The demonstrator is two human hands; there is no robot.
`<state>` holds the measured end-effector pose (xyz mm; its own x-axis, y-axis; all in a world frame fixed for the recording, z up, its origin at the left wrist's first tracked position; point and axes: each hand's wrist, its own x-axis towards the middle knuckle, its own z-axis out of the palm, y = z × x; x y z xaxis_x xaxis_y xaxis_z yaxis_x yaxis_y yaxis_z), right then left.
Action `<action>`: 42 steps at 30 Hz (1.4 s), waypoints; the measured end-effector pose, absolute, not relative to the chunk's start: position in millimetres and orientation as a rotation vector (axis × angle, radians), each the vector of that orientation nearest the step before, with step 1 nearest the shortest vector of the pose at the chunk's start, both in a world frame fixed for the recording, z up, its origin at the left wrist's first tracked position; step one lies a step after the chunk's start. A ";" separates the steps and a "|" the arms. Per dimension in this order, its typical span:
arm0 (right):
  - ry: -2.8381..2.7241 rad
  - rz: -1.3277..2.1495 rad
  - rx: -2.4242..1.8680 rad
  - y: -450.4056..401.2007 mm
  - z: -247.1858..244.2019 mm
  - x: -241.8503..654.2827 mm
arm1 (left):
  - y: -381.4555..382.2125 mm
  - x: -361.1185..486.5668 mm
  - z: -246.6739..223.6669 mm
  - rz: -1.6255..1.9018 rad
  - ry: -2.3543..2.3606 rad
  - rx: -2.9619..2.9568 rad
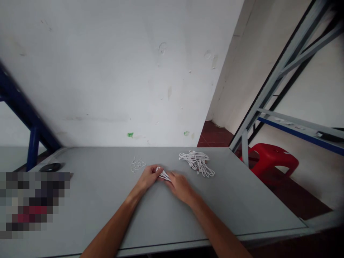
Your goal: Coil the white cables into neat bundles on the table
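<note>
White cord bundle [164, 175]: left hand [149, 176], right hand [180, 185] both clamped on it.

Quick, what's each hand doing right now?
Left hand: closed, holding one end of the white cord bundle.
Right hand: closed, holding the other end of the same bundle.

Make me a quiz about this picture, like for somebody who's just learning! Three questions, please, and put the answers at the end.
1. True or false: the left hand and the right hand both touch the white cord.

2. What colour is the stool?
A) blue
B) red
C) green

3. Fill in the blank: the thin strings lie nearer the ____ hand.

Key:
1. True; it is held between them.
2. B, red.
3. Left; the pile of cords is nearer the right.
</note>
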<state>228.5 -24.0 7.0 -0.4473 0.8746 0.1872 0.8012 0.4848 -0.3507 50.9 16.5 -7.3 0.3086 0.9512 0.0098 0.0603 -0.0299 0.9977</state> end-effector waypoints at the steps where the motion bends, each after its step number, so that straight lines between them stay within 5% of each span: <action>1: -2.397 0.302 -1.403 -23.8 5.5 227.9 | 15.6 51.5 -6.8 0.946 1.006 1.424; 8: -2.360 0.327 -1.457 -18.9 -3.2 231.9 | 12.4 37.9 15.3 0.837 1.208 1.711; 12: -2.179 0.430 -1.416 -13.4 -3.3 238.7 | 20.4 -9.0 31.7 0.825 1.873 1.994; 16: -2.015 0.536 -1.378 -10.6 0.4 243.1 | 27.9 -52.9 27.7 0.408 2.251 2.040; 42: -1.837 0.758 -1.312 -7.3 -2.5 241.8 | 36.6 -54.8 4.3 0.237 2.034 2.162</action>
<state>241.8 -7.3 -2.5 -0.2009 0.9524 0.2293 0.5136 0.3018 -0.8032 -54.8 36.6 4.3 0.0609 0.9981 0.0034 0.9722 -0.0601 0.2262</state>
